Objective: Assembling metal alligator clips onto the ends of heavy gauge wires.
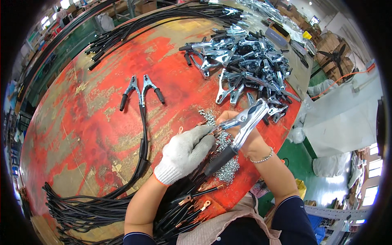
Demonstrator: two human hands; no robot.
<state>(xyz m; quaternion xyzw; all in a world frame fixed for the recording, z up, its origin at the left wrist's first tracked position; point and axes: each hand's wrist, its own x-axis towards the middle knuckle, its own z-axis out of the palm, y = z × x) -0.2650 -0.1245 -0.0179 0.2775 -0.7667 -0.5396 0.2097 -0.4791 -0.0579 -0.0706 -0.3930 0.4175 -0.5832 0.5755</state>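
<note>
My left hand (183, 151), in a white knit glove, has its fingers closed around a copper cable lug (217, 131) beside a metal spring clamp. My bare right hand (252, 143) grips this silvery clamp (250, 118), whose jaws tilt up and to the right; one black-sleeved handle (220, 160) slants down toward my left wrist. The clamp partly hides the right fingers. Beneath both hands lies a heap of small metal nuts and screws (228, 169). Black cables with copper lugs (206, 204) lie by my left forearm, partly covered by it.
A large pile of clamps (249, 57) fills the table's far right. Two clamps (139, 87) on black cables lie left of centre. Black cable bundles (85, 208) spread at the near left, and more cables (151, 28) lie along the far edge. A fan (332, 57) stands beyond the table.
</note>
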